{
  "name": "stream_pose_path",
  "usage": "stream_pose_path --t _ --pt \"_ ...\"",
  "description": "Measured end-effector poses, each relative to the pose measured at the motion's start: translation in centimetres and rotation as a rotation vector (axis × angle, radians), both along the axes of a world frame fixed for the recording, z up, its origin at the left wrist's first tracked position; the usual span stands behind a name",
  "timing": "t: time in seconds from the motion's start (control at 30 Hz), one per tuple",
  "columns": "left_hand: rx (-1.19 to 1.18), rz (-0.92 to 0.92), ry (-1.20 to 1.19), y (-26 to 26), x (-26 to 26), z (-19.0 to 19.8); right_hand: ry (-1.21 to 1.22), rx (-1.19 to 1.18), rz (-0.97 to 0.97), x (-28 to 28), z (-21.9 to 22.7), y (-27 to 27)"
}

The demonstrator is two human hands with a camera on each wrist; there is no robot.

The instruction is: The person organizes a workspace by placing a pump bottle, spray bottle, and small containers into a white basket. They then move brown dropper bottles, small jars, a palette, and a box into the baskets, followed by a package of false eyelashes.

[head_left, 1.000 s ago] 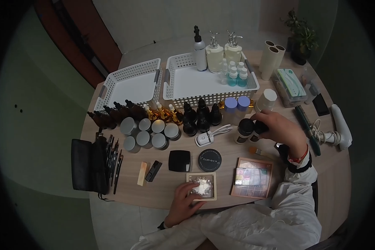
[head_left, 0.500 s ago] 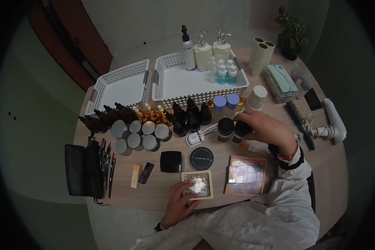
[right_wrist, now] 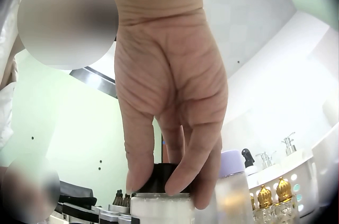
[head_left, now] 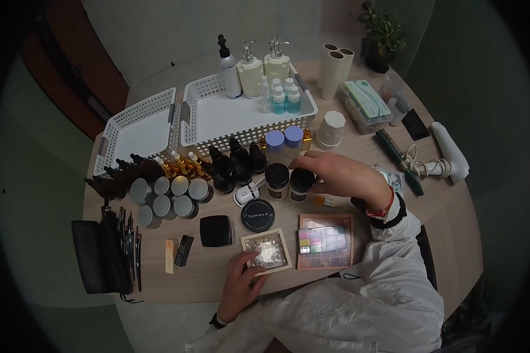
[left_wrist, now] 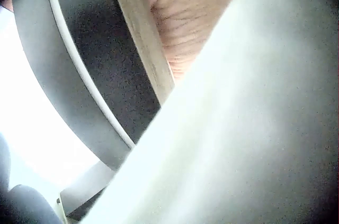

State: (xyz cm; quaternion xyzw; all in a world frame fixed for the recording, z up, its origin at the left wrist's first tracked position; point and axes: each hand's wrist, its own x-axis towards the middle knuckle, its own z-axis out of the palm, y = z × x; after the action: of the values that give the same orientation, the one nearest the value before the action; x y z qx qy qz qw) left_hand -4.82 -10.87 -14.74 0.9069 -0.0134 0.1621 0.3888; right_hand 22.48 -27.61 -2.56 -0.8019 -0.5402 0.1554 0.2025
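In the head view, my right hand (head_left: 350,176) grips a jar (head_left: 300,194) by its black lid from above. The right wrist view shows thumb and fingers around that lid (right_wrist: 161,177), over the jar's pale, clear-sided body. A second black-lidded jar (head_left: 277,176) stands close on its left. My left hand (head_left: 241,288) rests its fingers on the near left part of a square, pale-framed box (head_left: 284,247) with a clear top and shiny contents. Sleeve and palm mostly fill the left wrist view.
Behind the jars stand two purple-lidded containers (head_left: 274,140). An eyelash curler (head_left: 246,194), a round black container (head_left: 258,215) and a makeup palette (head_left: 325,259) lie nearby. Silver-lidded jars (head_left: 164,206) sit left, a white basket (head_left: 206,117) with bottles behind, a hair dryer (head_left: 450,153) right.
Both black-lidded jars have shifted left, now in front of the purple-lidded containers and over the curler's handles in this view. The left hand stays at the box. The head view has turned right.
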Motion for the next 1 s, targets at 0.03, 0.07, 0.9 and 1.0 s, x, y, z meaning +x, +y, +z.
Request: stream_pose_path --t 0.03,0.07,0.9,1.0 --pt "0.003 0.002 -0.007 -0.1 0.0 -0.1 0.008 -0.011 0.003 -0.1 -0.1 0.1" --pt "-0.009 0.006 0.000 0.0 0.1 -0.1 0.028 0.018 0.006 -0.2 -0.1 0.2" --pt "-0.088 -0.061 -0.025 0.6 0.2 0.1 -0.052 -0.250 -0.312 12.6 -3.7 -2.1" --pt "-0.099 -0.069 -0.024 0.8 0.2 0.0 0.093 -0.089 -0.326 12.8 -5.0 -3.2"
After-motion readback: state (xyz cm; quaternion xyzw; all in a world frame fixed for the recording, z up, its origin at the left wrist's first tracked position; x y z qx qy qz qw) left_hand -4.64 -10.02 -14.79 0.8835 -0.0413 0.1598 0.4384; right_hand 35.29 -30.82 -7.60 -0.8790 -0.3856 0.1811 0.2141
